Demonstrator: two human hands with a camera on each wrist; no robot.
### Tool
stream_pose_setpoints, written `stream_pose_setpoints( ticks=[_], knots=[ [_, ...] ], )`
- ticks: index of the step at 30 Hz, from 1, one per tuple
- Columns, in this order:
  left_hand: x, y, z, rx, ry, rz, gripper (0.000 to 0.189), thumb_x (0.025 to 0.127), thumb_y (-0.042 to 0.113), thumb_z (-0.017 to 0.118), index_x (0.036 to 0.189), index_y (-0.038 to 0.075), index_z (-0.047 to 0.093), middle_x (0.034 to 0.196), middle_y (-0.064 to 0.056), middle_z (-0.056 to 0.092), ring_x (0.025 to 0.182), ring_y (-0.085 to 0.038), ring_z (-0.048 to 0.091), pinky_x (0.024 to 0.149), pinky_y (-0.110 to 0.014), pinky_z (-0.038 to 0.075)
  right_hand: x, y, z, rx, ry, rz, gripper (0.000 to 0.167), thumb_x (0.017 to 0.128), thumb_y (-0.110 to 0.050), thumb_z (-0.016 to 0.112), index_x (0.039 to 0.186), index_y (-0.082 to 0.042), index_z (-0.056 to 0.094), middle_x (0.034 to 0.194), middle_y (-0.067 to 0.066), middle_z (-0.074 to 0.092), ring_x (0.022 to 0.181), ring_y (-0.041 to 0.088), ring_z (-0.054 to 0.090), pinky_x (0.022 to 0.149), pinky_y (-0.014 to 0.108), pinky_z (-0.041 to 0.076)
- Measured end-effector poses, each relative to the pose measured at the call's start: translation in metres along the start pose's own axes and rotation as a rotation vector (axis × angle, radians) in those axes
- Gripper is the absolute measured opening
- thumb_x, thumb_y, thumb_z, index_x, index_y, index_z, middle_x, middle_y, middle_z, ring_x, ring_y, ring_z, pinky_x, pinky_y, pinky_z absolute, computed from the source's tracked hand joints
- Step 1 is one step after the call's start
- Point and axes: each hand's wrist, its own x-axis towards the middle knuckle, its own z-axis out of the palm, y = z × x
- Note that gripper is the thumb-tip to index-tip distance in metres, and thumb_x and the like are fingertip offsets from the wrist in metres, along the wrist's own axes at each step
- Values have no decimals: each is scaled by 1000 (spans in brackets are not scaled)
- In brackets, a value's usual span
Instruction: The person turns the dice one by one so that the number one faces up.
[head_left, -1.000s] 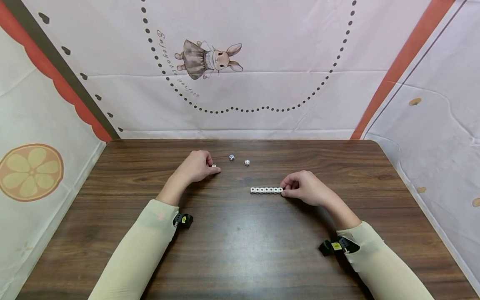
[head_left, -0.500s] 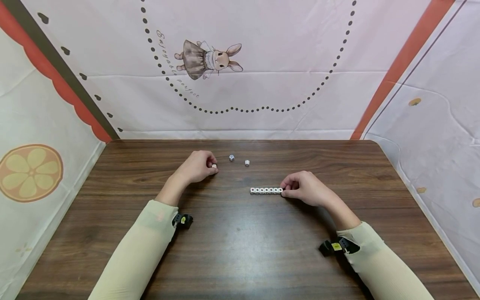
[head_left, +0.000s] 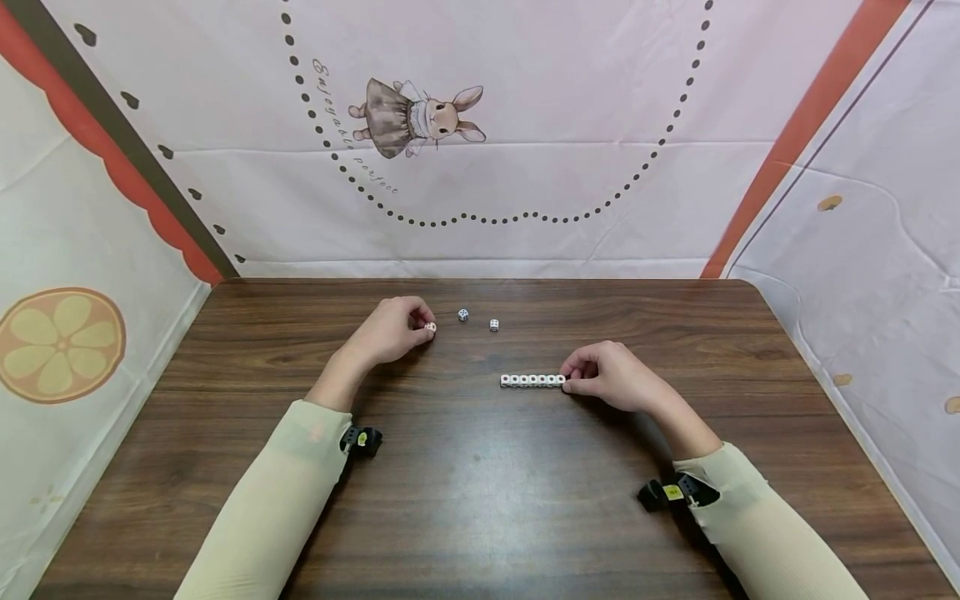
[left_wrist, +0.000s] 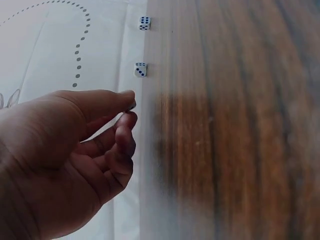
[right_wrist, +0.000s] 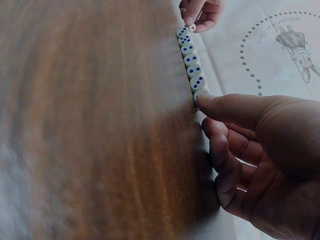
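In the head view my left hand (head_left: 390, 328) pinches a white die (head_left: 431, 327) between thumb and fingertips, at the far left of the table. The left wrist view shows the fingertips nearly hiding that die. My right hand (head_left: 617, 377) holds the right end of a straight row of dice (head_left: 532, 381), several set side by side with a large dot on top of each. Seen from the right wrist, the thumb covers part of the end die (right_wrist: 200, 95), and the dice sides carry blue dots.
Two loose dice, one turned at an angle (head_left: 463, 315) and one squarer (head_left: 494, 325), lie beyond the row near the back of the wooden table (head_left: 480, 483). A printed cloth (head_left: 570, 108) hangs behind the table's far edge.
My left thumb and fingers have closed on the die, and the hand has shifted slightly toward the far edge with it. The right hand and the row stay in place.
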Motion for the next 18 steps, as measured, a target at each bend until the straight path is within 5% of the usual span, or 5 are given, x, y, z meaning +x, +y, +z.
stream_pose_setpoints(
  ticks=[18],
  knots=[
    [-2, -6, -2, -60, -67, -16, 10, 96, 14, 80, 102, 10, 73, 93, -2, 70, 90, -20, 64, 84, -38, 48, 1, 2, 0, 4, -3, 11, 10, 91, -16, 86, 97, -14, 78, 79, -10, 66, 72, 11, 61, 68, 29, 49]
  ],
)
